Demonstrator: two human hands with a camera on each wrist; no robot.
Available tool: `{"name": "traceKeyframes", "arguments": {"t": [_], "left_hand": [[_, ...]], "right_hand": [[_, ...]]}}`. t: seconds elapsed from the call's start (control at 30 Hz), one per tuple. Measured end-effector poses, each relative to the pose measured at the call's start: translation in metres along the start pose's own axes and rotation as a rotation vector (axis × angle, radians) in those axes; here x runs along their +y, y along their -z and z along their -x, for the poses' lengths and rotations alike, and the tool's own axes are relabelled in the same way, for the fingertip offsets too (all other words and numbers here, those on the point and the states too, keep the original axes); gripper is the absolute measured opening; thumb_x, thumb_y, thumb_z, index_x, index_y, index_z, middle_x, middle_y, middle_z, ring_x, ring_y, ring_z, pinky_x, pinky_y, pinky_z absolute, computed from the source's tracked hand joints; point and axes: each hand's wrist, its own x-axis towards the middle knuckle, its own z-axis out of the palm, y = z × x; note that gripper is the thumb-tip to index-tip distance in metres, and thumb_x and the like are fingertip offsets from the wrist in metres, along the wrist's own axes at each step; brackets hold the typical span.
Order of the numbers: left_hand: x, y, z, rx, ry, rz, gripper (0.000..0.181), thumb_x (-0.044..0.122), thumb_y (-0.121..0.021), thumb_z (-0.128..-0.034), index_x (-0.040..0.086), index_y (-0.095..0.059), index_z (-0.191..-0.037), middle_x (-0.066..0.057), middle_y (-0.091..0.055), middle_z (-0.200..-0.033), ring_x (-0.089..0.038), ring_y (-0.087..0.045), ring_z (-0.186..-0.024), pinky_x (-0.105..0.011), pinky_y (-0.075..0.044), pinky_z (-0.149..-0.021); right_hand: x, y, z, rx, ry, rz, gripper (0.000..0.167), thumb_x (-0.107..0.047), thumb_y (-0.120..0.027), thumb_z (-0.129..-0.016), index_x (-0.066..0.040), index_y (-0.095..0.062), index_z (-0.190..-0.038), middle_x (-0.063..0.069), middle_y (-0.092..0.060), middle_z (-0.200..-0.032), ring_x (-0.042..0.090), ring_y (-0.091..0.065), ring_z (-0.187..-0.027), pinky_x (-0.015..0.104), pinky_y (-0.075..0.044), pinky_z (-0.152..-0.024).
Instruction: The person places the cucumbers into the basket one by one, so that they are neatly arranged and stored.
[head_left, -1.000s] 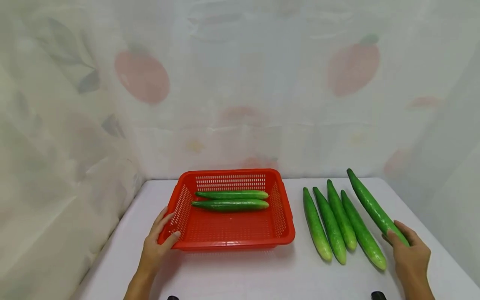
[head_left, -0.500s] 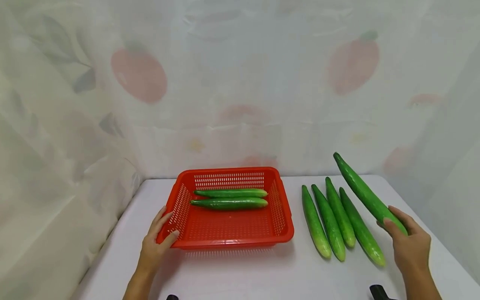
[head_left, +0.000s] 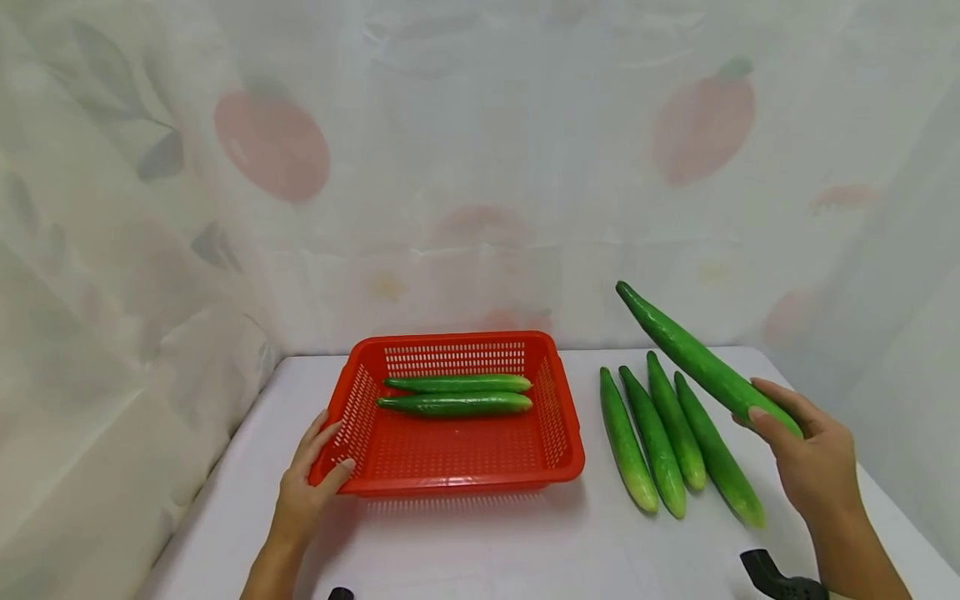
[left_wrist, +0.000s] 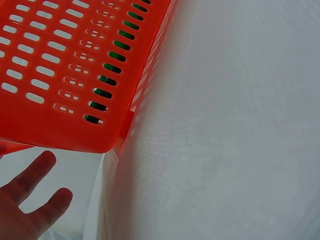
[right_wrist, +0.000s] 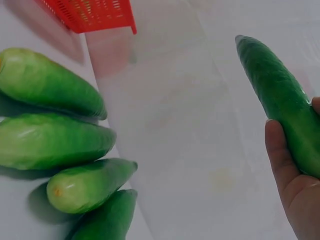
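Observation:
In the head view my left hand touches the left rim of the red basket, fingers spread. The left wrist view shows fingertips beside the basket wall. Inside the basket lie two green cucumbers, one behind and one in front. My right hand grips one end of a cucumber, raised at the right and slanting up to the left. In the right wrist view this cucumber lies between thumb and fingers of the hand.
Several cucumbers lie side by side on the white table, between the basket and my right hand; the leftmost is nearest the basket. Patterned cloth stands behind the table and along the left. Black objects show at the bottom edge.
My right hand has lifted the cucumber and moved it left, its far end now above the loose ones. My left hand stays at the basket's rim. The head view has shifted slightly.

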Motion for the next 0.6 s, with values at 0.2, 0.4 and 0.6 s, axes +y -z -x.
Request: {"name": "traceKeyframes", "arguments": {"t": [0.2, 0.4, 0.6], "left_hand": [[-0.001, 0.0, 0.0, -0.007, 0.0, 0.003, 0.052, 0.003, -0.067, -0.0884, 0.005, -0.052, -0.138, -0.002, -0.03, -0.153, -0.007, -0.028, -0.134, -0.009, -0.03, -0.095], [-0.001, 0.001, -0.001, -0.01, 0.015, -0.005, 0.052, 0.005, -0.067, -0.0889, 0.006, -0.051, -0.138, -0.001, -0.029, -0.154, -0.006, -0.028, -0.134, -0.009, -0.031, -0.094], [-0.001, 0.0, 0.0, -0.016, 0.018, 0.01, 0.052, 0.004, -0.067, -0.0889, 0.006, -0.051, -0.139, -0.001, -0.029, -0.154, -0.008, -0.029, -0.134, -0.009, -0.033, -0.093]], "right_hand": [[-0.013, -0.012, -0.004, -0.078, 0.04, -0.027, 0.039, 0.009, -0.057, -0.092, 0.001, -0.058, -0.131, 0.0, -0.058, -0.122, 0.013, -0.069, -0.085, 0.014, -0.046, -0.083], [-0.024, -0.027, -0.01, -0.134, 0.08, -0.018, 0.038, 0.01, -0.057, -0.092, 0.007, -0.055, -0.13, 0.002, -0.06, -0.121, 0.014, -0.069, -0.088, 0.016, -0.045, -0.085], [-0.03, -0.038, -0.015, -0.211, 0.118, -0.045, 0.038, 0.011, -0.055, -0.093, 0.014, -0.05, -0.13, 0.008, -0.057, -0.122, 0.015, -0.067, -0.094, 0.019, -0.046, -0.086]]}}
